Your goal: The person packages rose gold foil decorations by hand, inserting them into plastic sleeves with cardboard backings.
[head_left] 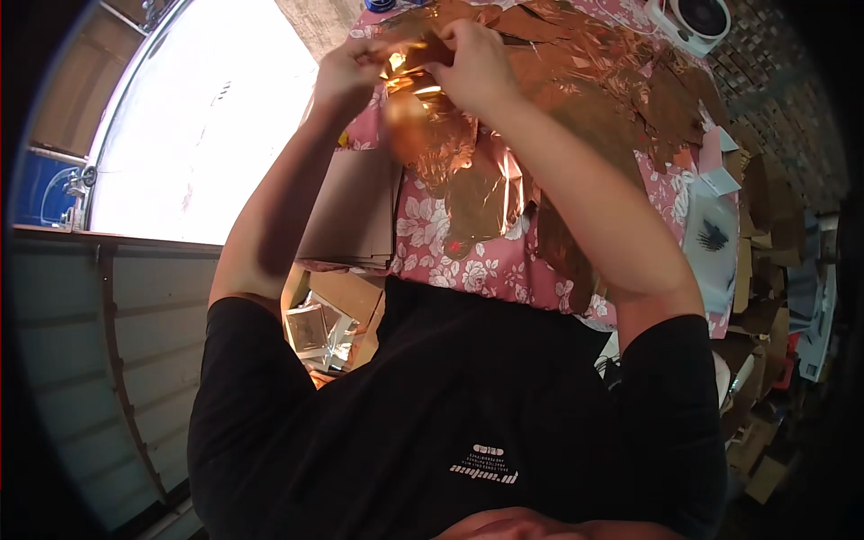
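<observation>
A shiny copper-gold foil sheet is stretched between my two hands at the far side of the table. My left hand pinches its left edge, fingers closed. On the opposite edge, my right hand grips the foil between thumb and fingers. The sheet hangs down and looks blurred at its lower end. Beneath and beside it, more crinkled copper-coloured foil spreads over the pink floral tablecloth.
A stack of cardboard sheets lies at the table's left. A white round device stands at the far right. A clear plastic bag with dark thin pieces lies on the right edge. Below left sits an open cardboard box.
</observation>
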{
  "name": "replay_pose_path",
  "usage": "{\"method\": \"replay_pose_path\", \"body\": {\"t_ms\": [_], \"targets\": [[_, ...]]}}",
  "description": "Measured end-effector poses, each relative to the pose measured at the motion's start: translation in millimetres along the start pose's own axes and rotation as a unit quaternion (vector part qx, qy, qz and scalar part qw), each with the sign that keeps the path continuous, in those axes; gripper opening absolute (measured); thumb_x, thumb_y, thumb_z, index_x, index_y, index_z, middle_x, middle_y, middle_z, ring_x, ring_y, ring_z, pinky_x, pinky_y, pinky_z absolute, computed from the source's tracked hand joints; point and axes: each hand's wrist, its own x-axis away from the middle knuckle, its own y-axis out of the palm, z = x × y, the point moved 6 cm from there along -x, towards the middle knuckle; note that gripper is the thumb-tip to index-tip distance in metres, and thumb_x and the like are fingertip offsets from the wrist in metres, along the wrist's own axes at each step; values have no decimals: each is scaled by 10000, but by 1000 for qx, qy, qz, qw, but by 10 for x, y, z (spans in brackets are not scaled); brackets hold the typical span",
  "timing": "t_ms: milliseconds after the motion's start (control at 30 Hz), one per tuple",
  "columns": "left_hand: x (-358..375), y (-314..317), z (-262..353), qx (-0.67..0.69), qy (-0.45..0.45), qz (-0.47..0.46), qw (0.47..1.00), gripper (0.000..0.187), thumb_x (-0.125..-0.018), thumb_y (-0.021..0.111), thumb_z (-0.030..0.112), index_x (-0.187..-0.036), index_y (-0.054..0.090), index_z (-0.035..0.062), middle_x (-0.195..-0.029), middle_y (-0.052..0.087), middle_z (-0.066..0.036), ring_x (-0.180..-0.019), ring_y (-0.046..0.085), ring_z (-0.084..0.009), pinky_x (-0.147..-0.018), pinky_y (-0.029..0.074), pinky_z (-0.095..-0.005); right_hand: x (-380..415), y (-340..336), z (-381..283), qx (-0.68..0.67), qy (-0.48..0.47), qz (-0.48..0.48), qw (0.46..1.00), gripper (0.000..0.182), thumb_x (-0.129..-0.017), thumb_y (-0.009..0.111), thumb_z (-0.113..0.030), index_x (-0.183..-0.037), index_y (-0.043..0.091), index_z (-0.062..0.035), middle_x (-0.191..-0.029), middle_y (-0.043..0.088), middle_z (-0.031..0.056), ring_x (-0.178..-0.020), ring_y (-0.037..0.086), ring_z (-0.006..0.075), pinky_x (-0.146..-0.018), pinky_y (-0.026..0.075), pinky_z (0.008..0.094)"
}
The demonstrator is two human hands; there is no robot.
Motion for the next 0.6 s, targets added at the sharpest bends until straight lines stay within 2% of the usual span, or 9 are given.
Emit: {"method": "replay_pose_path", "body": {"t_ms": [33, 67, 100, 133, 233, 300, 400, 467, 600], "targets": [[-62, -53, -87, 81, -29, 61, 994, 321, -1010, 767, 279, -1096, 794, -29, -921, 804, -129, -864, 781, -221, -799, 590, -373, 83, -5, -40, 2, -2, 1, 1000, 333, -877, 856, -231, -1106, 725, -27, -1073, 762, 142, -1042, 699, 350, -908, 566, 474], [-102, -173, 134, 15, -74, 49, 996, 313, -1013, 755, 280, -1110, 795, -15, -817, 784, -117, -766, 761, -197, -732, 574, -359, 190, 29, -54, 56, 25, -38, 997, 370, -871, 862, -244, -1122, 705, -21, -1117, 744, 160, -1108, 674, 373, -952, 549, 495], [-190, -281, 162, -62, -54, 79, 994, 314, -1022, 751, 302, -1081, 801, -2, -791, 779, -111, -735, 733, -167, -712, 559, -339, 277, 50, -69, 109, 54, -77, 989, 407, -864, 868, -257, -1138, 686, -15, -1160, 727, 177, -1174, 649, 397, -996, 533, 515], [-277, -333, 145, -38, -33, 95, 994, 312, -1016, 761, 309, -1059, 804, 3, -785, 774, -105, -714, 716, -163, -708, 556, -339, 358, 186, -99, 117, 54, -202, 971, 383, -881, 851, -291, -1110, 703, -23, -1164, 720, 166, -1197, 657, 383, -1029, 532, 517], [-713, -558, -119, -69, 38, 138, 987, 402, -1015, 779, 396, -975, 799, -3, -721, 711, -56, -657, 635, -125, -646, 502, -335, 609, 350, -175, 107, 48, -368, 922, 395, -890, 840, -328, -1116, 715, -29, -1204, 705, 156, -1243, 645, 371, -1059, 528, 509], [-917, -751, -59, -73, 0, 151, 986, 357, -1002, 808, 359, -1023, 800, 3, -806, 746, -32, -707, 653, -106, -678, 515, -300, 665, 358, -181, 99, 42, -349, 931, 396, -895, 834, -341, -1118, 720, -34, -1222, 700, 149, -1253, 641, 362, -1066, 524, 508], [-1167, -1003, 332, -211, 46, 160, 963, 287, -1035, 755, 216, -1131, 763, -55, -965, 786, -88, -855, 732, -181, -768, 586, -351, 665, 360, -179, 94, 43, -338, 936, 402, -900, 832, -357, -1130, 724, -44, -1246, 693, 137, -1268, 635, 349, -1082, 515, 503], [-1261, -1192, 609, -17, 74, 205, 976, 284, -990, 797, 235, -1030, 789, -46, -859, 777, -83, -763, 711, -171, -719, 567, -363, 657, 353, -181, 100, 50, -344, 932, 407, -900, 836, -359, -1140, 723, -50, -1253, 691, 131, -1272, 633, 344, -1091, 509, 499], [-1512, -1497, 1080, 60, 146, 200, 967, 264, -969, 799, 215, -1044, 790, -38, -816, 762, -92, -725, 695, -171, -675, 542, -369, 654, 348, -183, 96, 47, -340, 934, 427, -900, 841, -371, -1166, 716, -61, -1248, 679, 119, -1274, 625, 331, -1091, 504, 492]]}}
